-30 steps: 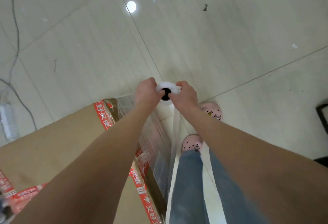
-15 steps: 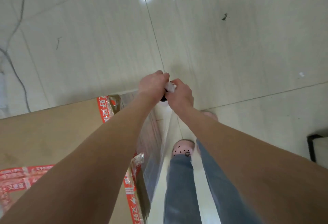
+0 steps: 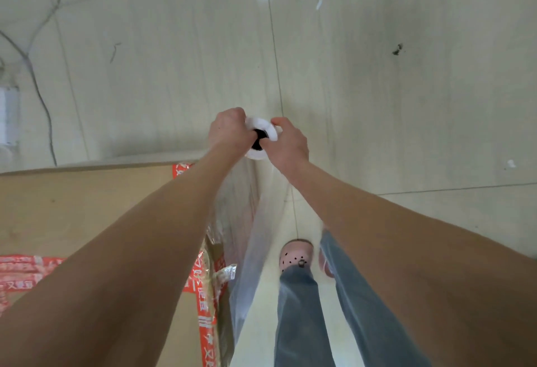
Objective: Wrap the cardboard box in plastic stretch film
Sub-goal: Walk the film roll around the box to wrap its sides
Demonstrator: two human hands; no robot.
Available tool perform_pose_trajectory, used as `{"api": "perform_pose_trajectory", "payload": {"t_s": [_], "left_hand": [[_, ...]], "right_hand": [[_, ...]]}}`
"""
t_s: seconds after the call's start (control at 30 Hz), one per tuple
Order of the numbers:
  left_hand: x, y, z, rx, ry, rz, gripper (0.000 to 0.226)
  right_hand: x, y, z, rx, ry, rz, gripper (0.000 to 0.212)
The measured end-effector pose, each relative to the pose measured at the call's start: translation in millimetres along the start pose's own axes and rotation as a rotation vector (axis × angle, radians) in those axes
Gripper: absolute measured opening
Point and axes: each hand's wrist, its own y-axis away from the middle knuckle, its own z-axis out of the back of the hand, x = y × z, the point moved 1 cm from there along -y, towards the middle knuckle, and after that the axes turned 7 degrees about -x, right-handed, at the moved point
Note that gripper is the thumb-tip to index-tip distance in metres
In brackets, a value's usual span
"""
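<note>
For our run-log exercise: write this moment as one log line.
left hand: grips film roll | right hand: grips film roll | stretch film: runs down beside cardboard box

Cardboard box (image 3: 87, 206) lies left of film roll (image 3: 263, 128).

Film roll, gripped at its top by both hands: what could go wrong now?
The stretched film hangs close to the person's shoe, so a step might snag it. The left hand and right hand grip only the top end of the film roll; it could tilt and bunch the film.
</note>
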Motion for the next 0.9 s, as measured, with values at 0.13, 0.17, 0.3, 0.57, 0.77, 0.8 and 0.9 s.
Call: {"api": "perform_pose_trajectory", "payload": {"t_s": [0.13,0.17,0.3,0.57,0.77,0.8,0.9], "left_hand": [[12,-18,12,-0.060,0.022,0.064,0.010],[14,-22,14,-0.073,0.041,0.076,0.011],[22,-30,16,-0.008,0.122,0.066,0.029],[12,-36,14,0.210,-0.047,-0.005,0.010],[22,-58,31,0.209,-0.042,-0.009,0.009],[26,-63,35,0.201,-0.031,0.005,0.009],[38,-77,47,0.161,0.016,0.043,0.010]], "right_hand": [[21,-10,-13,0.052,-0.083,0.017,0.042],[25,-12,-15,0.058,-0.101,0.008,0.043],[34,-17,-17,0.068,-0.069,0.011,0.046],[31,-19,-13,0.078,0.027,0.005,0.050],[52,-33,-22,0.090,0.101,-0.081,0.059],[59,-35,-27,0.089,0.084,-0.073,0.059],[76,-38,-42,0.079,0.063,-0.043,0.059]]}}
